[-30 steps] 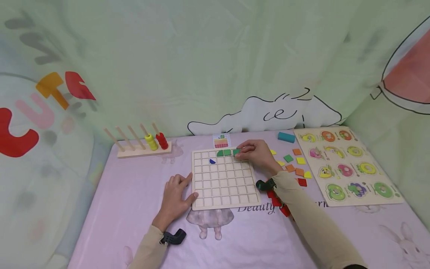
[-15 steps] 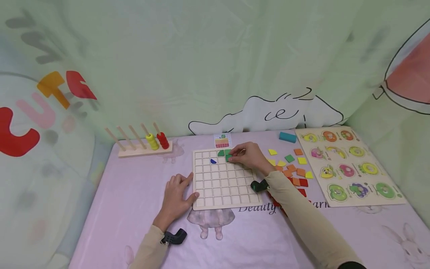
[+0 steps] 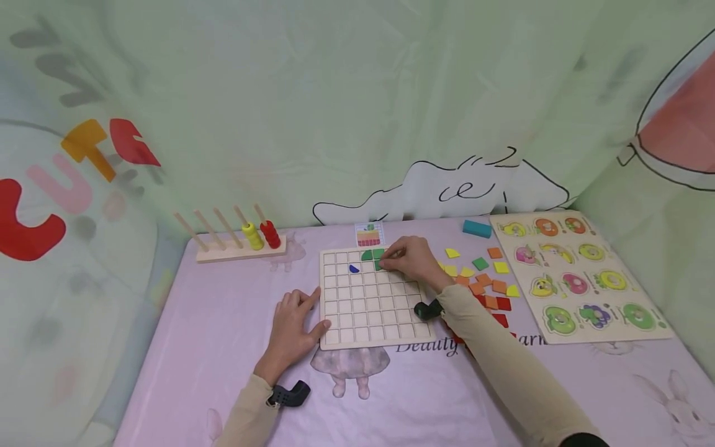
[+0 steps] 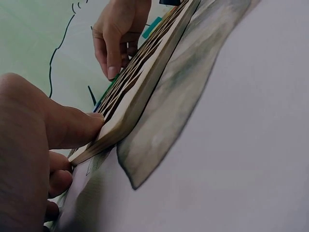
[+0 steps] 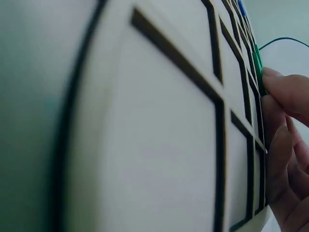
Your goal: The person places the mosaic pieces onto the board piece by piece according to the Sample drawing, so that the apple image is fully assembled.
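Currently, your hands are apart at the gridded board (image 3: 365,307), which lies flat on the pink cloth (image 3: 218,323). Your left hand (image 3: 292,327) touches its left edge with thumb and index finger. Your right hand (image 3: 412,257) pinches a green tile (image 3: 377,266) at the second row, just below a green square (image 3: 378,253) in the top row. A blue piece (image 3: 354,269) lies farther left on the board

Head cam: up and back from the grid board's (image 3: 372,316) near edge, angled forward-down, whole board in frame, farthest out. Left wrist: low, close, off its near-left corner, tilted, looking across it. Right wrist: very close by its right edge, skimming the grid. Wrist views share the right hand (image 3: 414,259).
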### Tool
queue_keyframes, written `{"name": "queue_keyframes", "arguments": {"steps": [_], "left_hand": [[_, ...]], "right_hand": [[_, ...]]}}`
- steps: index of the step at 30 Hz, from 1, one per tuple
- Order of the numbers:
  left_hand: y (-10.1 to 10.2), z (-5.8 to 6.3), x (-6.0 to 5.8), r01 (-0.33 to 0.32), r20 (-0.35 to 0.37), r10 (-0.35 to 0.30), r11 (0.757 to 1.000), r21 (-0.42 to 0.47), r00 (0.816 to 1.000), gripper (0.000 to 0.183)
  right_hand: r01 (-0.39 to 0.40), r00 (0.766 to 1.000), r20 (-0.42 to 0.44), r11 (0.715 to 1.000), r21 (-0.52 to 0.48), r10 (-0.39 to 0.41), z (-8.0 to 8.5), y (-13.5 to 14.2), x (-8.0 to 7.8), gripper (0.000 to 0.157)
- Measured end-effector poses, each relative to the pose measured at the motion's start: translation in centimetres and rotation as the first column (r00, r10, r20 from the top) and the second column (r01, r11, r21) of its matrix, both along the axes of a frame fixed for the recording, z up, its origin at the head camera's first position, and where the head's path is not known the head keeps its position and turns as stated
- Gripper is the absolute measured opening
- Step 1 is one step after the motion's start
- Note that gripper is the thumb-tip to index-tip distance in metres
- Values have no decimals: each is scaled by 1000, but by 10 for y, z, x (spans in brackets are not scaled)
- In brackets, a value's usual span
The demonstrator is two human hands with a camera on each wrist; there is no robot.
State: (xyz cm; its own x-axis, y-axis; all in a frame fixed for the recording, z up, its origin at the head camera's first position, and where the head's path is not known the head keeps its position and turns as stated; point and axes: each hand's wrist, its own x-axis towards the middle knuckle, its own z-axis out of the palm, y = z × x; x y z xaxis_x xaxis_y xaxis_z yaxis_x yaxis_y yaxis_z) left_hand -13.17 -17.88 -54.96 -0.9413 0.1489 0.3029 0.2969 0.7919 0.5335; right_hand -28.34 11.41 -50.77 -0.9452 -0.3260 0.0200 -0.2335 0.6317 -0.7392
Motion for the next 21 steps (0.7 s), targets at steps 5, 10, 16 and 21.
{"name": "queue_keyframes", "arguments": {"steps": [5,10,16,21], "left_hand": [[0,0,0,0,2,0,1000,3,1000,69],[1,-1,0,0,5,0,1000,-4,1000,69],[0,-1,0,-4,10,4,1000,-4,1000,69],[0,0,0,-8,14,8,1000,-6,1000,68]], "right_hand": [[57,998,-17,998,-2,-57,9,17,5,22],[120,993,-6,986,113,-120,25,70,4,32],[160,987,-19,951,266,-161,43,137,9,38],[129,978,108,923,363,-179,40,167,12,45]]}}
